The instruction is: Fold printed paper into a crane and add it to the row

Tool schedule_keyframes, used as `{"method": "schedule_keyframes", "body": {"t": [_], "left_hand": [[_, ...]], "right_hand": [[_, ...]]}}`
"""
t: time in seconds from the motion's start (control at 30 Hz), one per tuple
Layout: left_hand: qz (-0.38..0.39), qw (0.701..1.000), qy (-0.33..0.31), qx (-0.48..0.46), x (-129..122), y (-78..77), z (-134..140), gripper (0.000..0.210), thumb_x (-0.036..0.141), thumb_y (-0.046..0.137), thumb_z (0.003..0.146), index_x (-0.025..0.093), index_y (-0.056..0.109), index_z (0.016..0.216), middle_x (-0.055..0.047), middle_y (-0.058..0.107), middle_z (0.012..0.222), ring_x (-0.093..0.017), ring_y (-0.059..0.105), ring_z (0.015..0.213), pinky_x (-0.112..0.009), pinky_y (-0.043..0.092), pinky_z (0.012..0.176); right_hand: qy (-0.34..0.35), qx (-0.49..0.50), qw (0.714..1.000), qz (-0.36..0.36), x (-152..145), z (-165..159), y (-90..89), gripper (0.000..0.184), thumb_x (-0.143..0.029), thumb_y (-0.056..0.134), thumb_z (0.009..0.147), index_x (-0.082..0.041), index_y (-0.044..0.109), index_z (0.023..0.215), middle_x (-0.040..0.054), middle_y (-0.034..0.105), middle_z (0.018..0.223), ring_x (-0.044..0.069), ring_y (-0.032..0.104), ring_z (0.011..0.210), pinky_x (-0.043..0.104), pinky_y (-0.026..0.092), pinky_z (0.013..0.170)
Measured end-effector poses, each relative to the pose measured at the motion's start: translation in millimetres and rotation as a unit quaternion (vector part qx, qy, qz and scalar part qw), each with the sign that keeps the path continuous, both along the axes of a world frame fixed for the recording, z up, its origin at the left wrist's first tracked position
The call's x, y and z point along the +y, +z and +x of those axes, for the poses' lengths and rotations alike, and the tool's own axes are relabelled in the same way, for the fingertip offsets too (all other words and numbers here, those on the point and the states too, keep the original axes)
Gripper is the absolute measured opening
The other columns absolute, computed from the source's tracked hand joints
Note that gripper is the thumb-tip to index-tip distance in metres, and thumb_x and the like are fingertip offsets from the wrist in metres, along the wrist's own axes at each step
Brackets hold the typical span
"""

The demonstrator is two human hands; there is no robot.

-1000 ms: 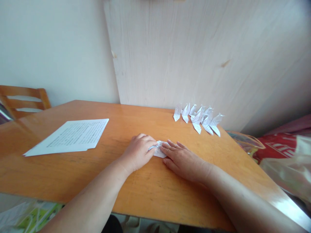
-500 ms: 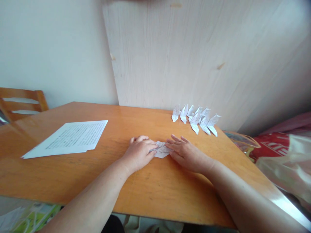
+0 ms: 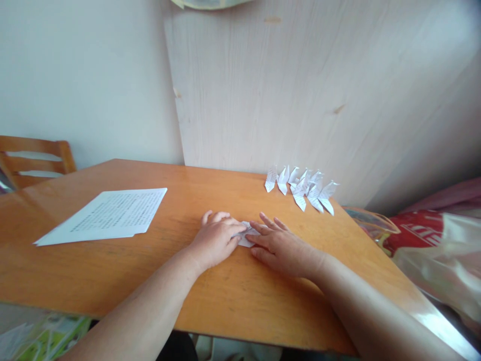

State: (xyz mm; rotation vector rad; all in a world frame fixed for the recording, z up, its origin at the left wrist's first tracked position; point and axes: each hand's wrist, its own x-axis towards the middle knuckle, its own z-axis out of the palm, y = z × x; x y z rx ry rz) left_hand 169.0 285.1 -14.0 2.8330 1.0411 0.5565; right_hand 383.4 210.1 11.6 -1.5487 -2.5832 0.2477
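Nearest to us, both bare forearms come in from the bottom corners and angle inward over the wooden table [image 3: 240, 306], wrists low, backs of the hands up. Below the near edge at left, we see a green patterned item [image 3: 45, 343], partly covered. Our left hand [image 3: 216, 240] is half curled, knuckles raised, thumb and index finger at the left end of a small folded paper [image 3: 246, 242]; we can't tell whether they pinch it or just press it. Our right hand [image 3: 282, 245] is open, palm down, fingers spread and grasping nothing, with fingertips over the paper's right end. Paper is flat on the tabletop between the two hands, white with dark print, mostly covered; only a short middle strip shows, so we can't read the fold. At left, well apart from the hands, lies a stack of printed sheets [image 3: 116, 215], edges slightly uneven. Off the right edge: red bag [image 3: 415, 230] and pale plastic bag [image 3: 447, 263]. Farther back on the right, pointed folded paper pieces [image 3: 299, 190] sit clustered, some overlapping. Behind: wood-grain panel [image 3: 255, 100], plus a wooden chair [image 3: 33, 164] far left.
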Motion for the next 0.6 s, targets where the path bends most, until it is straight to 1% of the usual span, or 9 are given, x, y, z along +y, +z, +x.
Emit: {"method": "schedule_keyframes", "body": {"t": [0.1,0.23,0.33,0.47,0.53,0.6], "left_hand": [[-0.008,1.0,-0.005,0.008,1,0.1,0,0.03,0.027,0.052,0.095,0.042,0.071,0.112,0.004,0.07,0.124,-0.029,0.048,0.124,-0.069,0.011,0.11],[-0.027,1.0,-0.009,0.006,2,1.0,-1,0.03,0.028,0.051,0.096,0.044,0.07,0.113,0.005,0.07,0.122,-0.03,0.047,0.125,-0.075,0.002,0.109],[-0.033,0.999,-0.013,0.004,2,0.9,-2,0.032,0.026,0.052,0.095,0.044,0.069,0.115,0.005,0.07,0.123,-0.029,0.048,0.125,-0.077,-0.002,0.109],[-0.031,0.999,-0.02,-0.003,2,1.3,-2,0.032,0.025,0.052,0.095,0.043,0.07,0.114,0.004,0.07,0.122,-0.027,0.05,0.123,-0.077,-0.007,0.109],[-0.029,0.999,-0.02,-0.003,1,2.4,-2,0.032,0.024,0.053,0.094,0.042,0.071,0.113,0.003,0.07,0.122,-0.027,0.051,0.123,-0.076,-0.008,0.11],[-0.028,0.999,-0.019,0.0,0,3.8,-1,0.032,0.024,0.053,0.094,0.041,0.071,0.113,0.002,0.07,0.122,-0.027,0.051,0.122,-0.076,-0.008,0.111]], "right_hand": [[0.0,0.004,1.0,-0.003,1,0,0.9,0.046,-0.043,0.038,0.103,-0.031,0.053,0.144,0.0029,0.035,0.161,0.036,0.014,0.152,0.061,0.016,0.12],[-0.003,-0.002,1.0,-0.009,1,5,1.3,0.046,-0.042,0.037,0.103,-0.031,0.054,0.144,0.0033,0.034,0.161,0.037,0.013,0.152,0.063,0.017,0.118],[-0.001,-0.001,1.0,-0.008,0,11,0.7,0.044,-0.038,0.042,0.101,-0.032,0.056,0.142,0.0036,0.035,0.161,0.037,0.012,0.152,0.064,0.016,0.118],[-0.007,-0.001,1.0,0.009,-4,16,1.8,0.04,-0.034,0.047,0.099,-0.033,0.062,0.136,0.0037,0.039,0.159,0.037,0.014,0.152,0.065,0.015,0.118],[-0.01,-0.003,1.0,0.023,-6,17,3.1,0.038,-0.033,0.049,0.098,-0.033,0.066,0.131,0.0042,0.042,0.157,0.038,0.016,0.151,0.066,0.016,0.117],[-0.014,0.003,0.999,0.042,-6,18,4.3,0.034,-0.032,0.051,0.097,-0.032,0.071,0.124,0.0051,0.048,0.153,0.038,0.022,0.149,0.065,0.017,0.116]]}}
